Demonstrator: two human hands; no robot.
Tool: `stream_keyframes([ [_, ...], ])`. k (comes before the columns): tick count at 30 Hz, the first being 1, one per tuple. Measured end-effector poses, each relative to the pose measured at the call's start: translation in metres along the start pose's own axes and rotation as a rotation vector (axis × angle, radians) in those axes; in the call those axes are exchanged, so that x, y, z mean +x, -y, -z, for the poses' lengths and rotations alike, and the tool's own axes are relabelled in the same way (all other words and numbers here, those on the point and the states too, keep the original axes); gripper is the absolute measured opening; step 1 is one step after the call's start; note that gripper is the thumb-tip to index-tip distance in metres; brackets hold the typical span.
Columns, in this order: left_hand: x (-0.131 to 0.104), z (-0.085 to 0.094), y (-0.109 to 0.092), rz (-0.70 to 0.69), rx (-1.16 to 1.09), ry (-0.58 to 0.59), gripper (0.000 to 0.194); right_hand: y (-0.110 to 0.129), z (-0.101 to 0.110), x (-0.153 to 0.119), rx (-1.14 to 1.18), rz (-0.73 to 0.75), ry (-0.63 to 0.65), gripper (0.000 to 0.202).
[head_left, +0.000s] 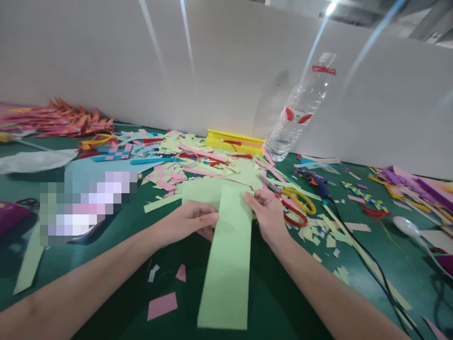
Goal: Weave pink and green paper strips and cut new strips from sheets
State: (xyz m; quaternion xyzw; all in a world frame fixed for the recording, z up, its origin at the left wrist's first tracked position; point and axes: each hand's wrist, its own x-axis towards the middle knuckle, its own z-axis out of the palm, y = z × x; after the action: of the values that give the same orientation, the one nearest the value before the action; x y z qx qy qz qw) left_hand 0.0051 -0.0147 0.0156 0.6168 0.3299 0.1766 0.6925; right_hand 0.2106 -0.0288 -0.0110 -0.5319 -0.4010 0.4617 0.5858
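Note:
A long light green paper strip (228, 264) stands out toward me over the dark green table, its far end between my two hands. My left hand (194, 219) pinches its left edge, thumb on top and fingers beneath. On the right edge, near the far end, my right hand (267, 212) holds the strip between thumb and fingers. Behind it lies a wider light green sheet (198, 189). Scissors with yellow and red handles (295, 219) lie just right of my right hand.
Paper scraps (170, 174) spread behind the hands. A plastic bottle (297, 115) leans against the white partition (177, 61). A blue glue gun (314, 182) with a black cord lies right; a pixelated object (88, 203) lies left, a white spoon (406, 226) far right.

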Motion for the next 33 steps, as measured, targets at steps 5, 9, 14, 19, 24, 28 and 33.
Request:
stream_keyframes([
  [5,0.0046,0.0012,0.0028,0.011,0.026,-0.306,0.032,0.001,-0.0048,-0.0107,-0.149,0.012,0.158,0.032],
  [9,0.0034,0.0033,0.0049,-0.027,0.153,-0.364,0.034,0.0005,-0.0058,-0.0123,-0.184,0.023,0.203,0.032],
  [14,0.0028,0.0034,0.005,-0.011,0.188,-0.35,0.032,-0.0005,-0.0052,-0.0109,-0.217,0.014,0.212,0.032],
  [19,0.0039,0.0022,0.0044,-0.032,0.161,-0.346,0.029,-0.0009,-0.0051,-0.0115,-0.212,0.014,0.201,0.034],
  [24,0.0039,0.0019,0.0035,-0.032,0.16,-0.336,0.027,-0.0013,-0.0054,-0.0114,-0.22,0.029,0.187,0.035],
  [28,0.0025,0.0014,0.0017,-0.029,0.17,-0.334,0.028,-0.0009,-0.0057,-0.011,-0.228,0.035,0.191,0.035],
  [33,0.0008,0.0,0.0003,-0.012,0.177,-0.347,0.027,-0.0001,-0.0057,-0.0112,-0.24,0.029,0.186,0.035],
])
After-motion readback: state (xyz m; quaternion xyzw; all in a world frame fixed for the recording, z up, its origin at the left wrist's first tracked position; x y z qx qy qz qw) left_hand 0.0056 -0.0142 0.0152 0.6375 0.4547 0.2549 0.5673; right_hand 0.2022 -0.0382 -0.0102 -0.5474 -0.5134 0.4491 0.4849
